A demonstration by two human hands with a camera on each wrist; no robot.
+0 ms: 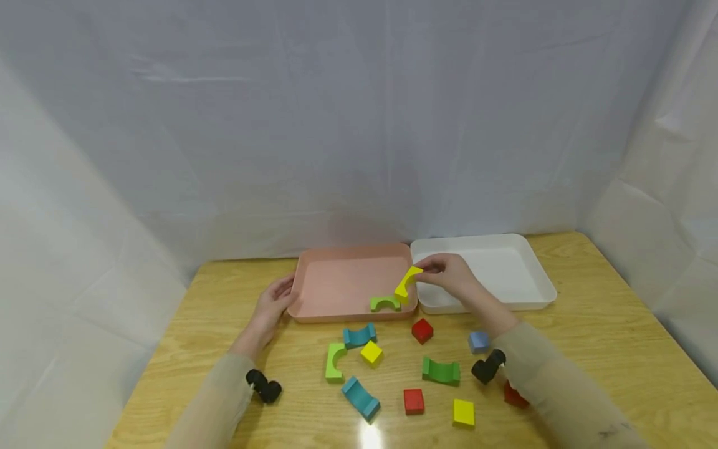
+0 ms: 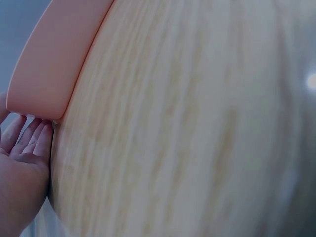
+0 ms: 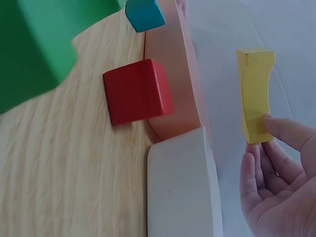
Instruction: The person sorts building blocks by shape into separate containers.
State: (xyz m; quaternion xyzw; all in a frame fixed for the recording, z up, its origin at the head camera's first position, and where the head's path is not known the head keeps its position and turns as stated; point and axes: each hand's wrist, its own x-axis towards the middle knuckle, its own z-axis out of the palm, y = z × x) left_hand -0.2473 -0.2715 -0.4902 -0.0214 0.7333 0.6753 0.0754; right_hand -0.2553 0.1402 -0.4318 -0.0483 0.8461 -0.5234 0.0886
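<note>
A pale grey sheet (image 1: 359, 125) hangs behind a wooden table (image 1: 179, 362) with light grain, and whitish sheets close off both sides. On the table a pink tray (image 1: 342, 274) sits just beside a white tray (image 1: 493, 265). In the pink tray's front right corner stands a lime-green arch block (image 1: 385, 304).

Over that corner the right hand (image 1: 447, 273) pinches a yellow arch block (image 1: 406, 285) by one end between thumb and fingers, held tilted and clear of the tray. The left hand (image 1: 273, 304) touches the pink tray's left end, its fingers nearly straight.

In front of the trays lie two teal arch blocks (image 1: 361, 399), another lime arch (image 1: 335, 363), a green arch block (image 1: 440, 372), two yellow blocks (image 1: 464, 413), two red blocks (image 1: 422, 330) and a light-blue cube (image 1: 478, 342). The right sleeve (image 1: 550, 368) partly hides a third red piece (image 1: 515, 396); the right forearm crosses the white tray's front edge.
</note>
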